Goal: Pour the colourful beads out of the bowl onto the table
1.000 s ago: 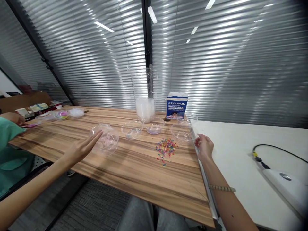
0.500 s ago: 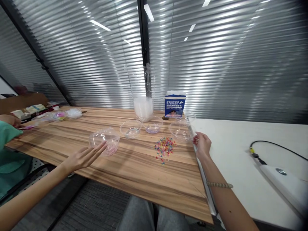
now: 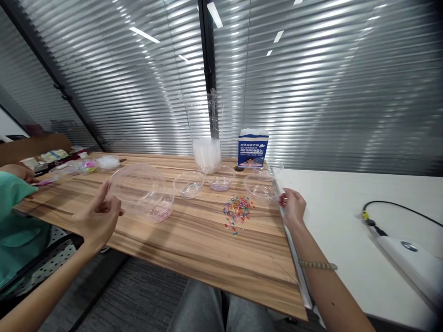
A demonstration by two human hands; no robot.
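Note:
My left hand (image 3: 100, 216) grips a clear plastic bowl (image 3: 136, 186) by its rim, thumb up. The bowl is tilted, raised above the table and partly in front of another clear bowl (image 3: 166, 210) with pink pieces in its bottom. At the table's right edge, the curled fingers of my right hand (image 3: 293, 206) pinch the rim of a clear bowl (image 3: 262, 191); the exact contact is hard to see. A loose pile of small multicoloured pieces (image 3: 238, 210) lies left of that hand. Further clear bowls stand behind, one holding purple pieces (image 3: 220, 184).
A tall stack of clear bowls in plastic wrap (image 3: 206, 154) and a blue paper bag (image 3: 253, 150) stand at the back. A white table (image 3: 335, 216) adjoins on the right, bearing a white device (image 3: 408, 258). Another person's green sleeve (image 3: 17, 198) is at the left.
My left hand has gone from flat fingers beside the tilted bowl to gripping its rim. That bowl has moved left and up, away from the pink pieces. My right hand stays about put.

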